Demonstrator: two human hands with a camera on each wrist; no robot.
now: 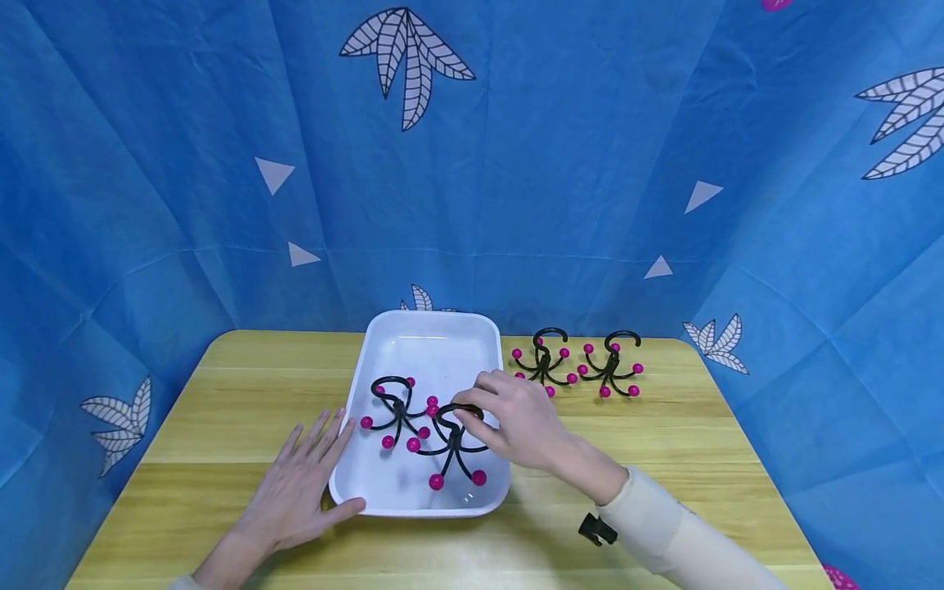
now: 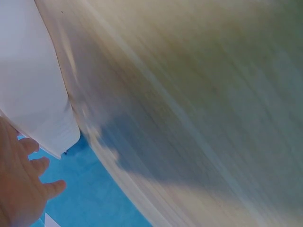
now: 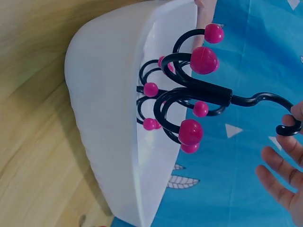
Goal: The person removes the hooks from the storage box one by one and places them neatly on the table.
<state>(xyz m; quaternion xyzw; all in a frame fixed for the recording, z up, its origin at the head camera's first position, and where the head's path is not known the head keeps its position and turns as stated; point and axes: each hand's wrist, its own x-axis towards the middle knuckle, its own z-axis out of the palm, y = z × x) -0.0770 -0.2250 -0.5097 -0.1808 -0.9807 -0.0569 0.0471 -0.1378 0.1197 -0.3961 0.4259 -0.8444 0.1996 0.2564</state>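
My right hand (image 1: 516,418) pinches the curved top of a black hanging hook (image 1: 454,439) between thumb and fingers. Several curled arms spread from its stem, each tipped with a pink ball. This hook hangs over the right part of a white plastic tray (image 1: 435,352); the right wrist view shows its stem (image 3: 208,92) above the rim. A second hook (image 1: 399,411) of the same kind rests inside the tray, on the left. With fingers spread and straight, my left hand (image 1: 295,496) lies against the tray's left side.
Two more such hooks, one nearer the tray (image 1: 543,363) and one farther right (image 1: 611,365), stand on the wooden table (image 1: 664,475) at the back right. Behind and beside the table hangs a blue patterned cloth (image 1: 516,205). A black clip (image 1: 597,530) sits by my right sleeve.
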